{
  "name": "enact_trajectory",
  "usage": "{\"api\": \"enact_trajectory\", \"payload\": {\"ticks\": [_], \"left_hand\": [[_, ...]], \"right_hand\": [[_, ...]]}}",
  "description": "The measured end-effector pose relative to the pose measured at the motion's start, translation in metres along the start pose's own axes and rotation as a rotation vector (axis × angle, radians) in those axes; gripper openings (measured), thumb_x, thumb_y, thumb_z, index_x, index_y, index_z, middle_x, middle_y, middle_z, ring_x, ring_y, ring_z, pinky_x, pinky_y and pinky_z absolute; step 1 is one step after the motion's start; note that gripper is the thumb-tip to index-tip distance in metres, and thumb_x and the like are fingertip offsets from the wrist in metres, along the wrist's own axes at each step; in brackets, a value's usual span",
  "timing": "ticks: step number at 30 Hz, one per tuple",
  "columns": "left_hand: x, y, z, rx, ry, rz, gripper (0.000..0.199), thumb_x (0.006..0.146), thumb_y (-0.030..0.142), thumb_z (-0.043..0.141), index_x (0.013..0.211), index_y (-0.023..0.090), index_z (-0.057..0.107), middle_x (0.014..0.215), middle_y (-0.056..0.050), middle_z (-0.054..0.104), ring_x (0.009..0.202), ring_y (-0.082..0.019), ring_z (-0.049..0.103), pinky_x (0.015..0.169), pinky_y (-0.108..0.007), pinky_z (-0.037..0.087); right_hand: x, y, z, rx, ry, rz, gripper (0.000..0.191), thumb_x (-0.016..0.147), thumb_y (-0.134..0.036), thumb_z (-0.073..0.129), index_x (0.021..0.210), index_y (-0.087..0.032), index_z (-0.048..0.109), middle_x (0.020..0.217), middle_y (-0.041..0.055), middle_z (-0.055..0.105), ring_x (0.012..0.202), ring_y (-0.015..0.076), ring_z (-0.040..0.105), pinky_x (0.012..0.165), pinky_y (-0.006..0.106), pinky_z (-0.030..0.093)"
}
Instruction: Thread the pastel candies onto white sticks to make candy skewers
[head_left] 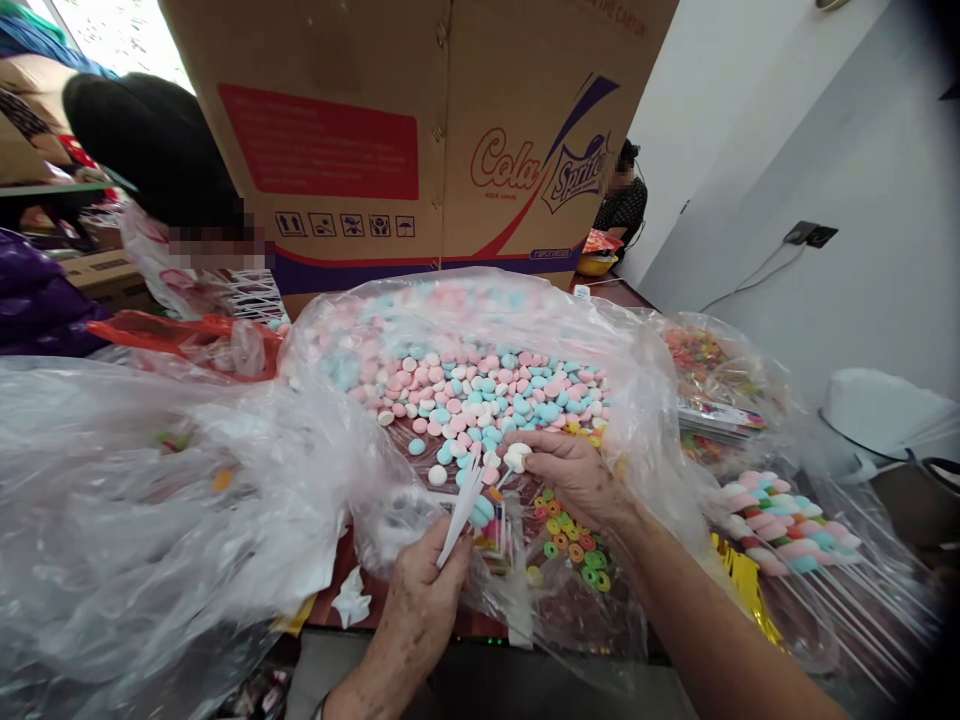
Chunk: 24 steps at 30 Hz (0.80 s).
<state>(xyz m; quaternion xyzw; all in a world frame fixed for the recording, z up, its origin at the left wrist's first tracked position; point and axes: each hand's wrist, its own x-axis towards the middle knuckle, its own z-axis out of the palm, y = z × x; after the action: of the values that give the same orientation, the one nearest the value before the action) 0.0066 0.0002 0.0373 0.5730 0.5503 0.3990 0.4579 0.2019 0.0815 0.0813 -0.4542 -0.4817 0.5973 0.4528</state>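
Over the counter [346, 556], the left hand [424, 592] grips white sticks [460, 512] while the right hand [579, 476] pinches a white marshmallow [517, 457] at a thin stick [505, 479].

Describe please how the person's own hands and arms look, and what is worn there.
The left hand and right hand wear no gloves or visible rings. The right forearm shows no sleeve. A thin dark edge shows by the left wrist; band or cuff, I cannot tell.

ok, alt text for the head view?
A left hand holds a bundle of white sticks while a right hand pinches a white candy. Beyond them, pink, blue and white candies lie heaped amid clear plastic, before a big cardboard box; candies on sticks lie at right.
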Motion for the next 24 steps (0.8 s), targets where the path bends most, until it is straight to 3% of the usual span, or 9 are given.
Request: {"api": "enact_trajectory", "payload": {"ticks": [6,10,18,21,24], "left_hand": [[0.000,-0.001,0.000,0.012,0.009,-0.004,0.033,0.089,0.042,0.047,0.064,0.021,0.049,0.056,0.005,0.042,0.054,-0.014,0.038,0.052,-0.025,0.029],[-0.001,-0.006,0.001,0.003,0.014,0.009,0.030,0.090,0.042,0.046,0.074,0.019,0.058,0.057,0.005,0.043,0.054,-0.015,0.039,0.051,-0.025,0.030],[-0.002,-0.007,0.000,0.027,0.052,0.033,0.032,0.089,0.041,0.045,0.081,0.017,0.064,0.056,0.004,0.045,0.053,-0.015,0.040,0.051,-0.025,0.033],[-0.003,-0.007,-0.001,0.029,0.051,0.049,0.032,0.089,0.040,0.045,0.080,0.017,0.065,0.058,0.003,0.048,0.055,-0.016,0.043,0.052,-0.025,0.036],[-0.003,-0.008,-0.002,0.031,0.064,0.050,0.032,0.089,0.039,0.046,0.088,0.016,0.068,0.060,0.003,0.051,0.056,-0.017,0.045,0.054,-0.026,0.038]], "right_hand": [[-0.006,0.002,0.000,-0.172,-0.051,-0.074,0.031,0.075,-0.036,0.073,0.103,-0.023,0.076,0.094,0.0028,0.075,0.085,0.0185,0.066,0.084,0.035,0.051],[-0.010,0.004,0.007,-0.279,-0.046,-0.117,0.034,0.082,-0.038,0.065,0.112,-0.024,0.073,0.095,0.0017,0.075,0.082,0.0195,0.069,0.082,0.037,0.055],[-0.016,0.017,0.020,-0.721,-0.009,-0.459,0.036,0.092,-0.027,0.047,0.121,-0.020,0.066,0.114,0.0057,0.072,0.102,0.0211,0.068,0.091,0.034,0.053],[-0.019,0.025,0.027,-0.785,-0.022,-0.591,0.036,0.092,-0.021,0.044,0.120,-0.020,0.065,0.114,0.0076,0.071,0.102,0.0197,0.067,0.091,0.032,0.053],[-0.023,0.031,0.036,-0.814,-0.063,-0.622,0.036,0.093,-0.020,0.040,0.120,-0.019,0.064,0.106,0.0085,0.072,0.101,0.0193,0.067,0.090,0.031,0.053]]}}
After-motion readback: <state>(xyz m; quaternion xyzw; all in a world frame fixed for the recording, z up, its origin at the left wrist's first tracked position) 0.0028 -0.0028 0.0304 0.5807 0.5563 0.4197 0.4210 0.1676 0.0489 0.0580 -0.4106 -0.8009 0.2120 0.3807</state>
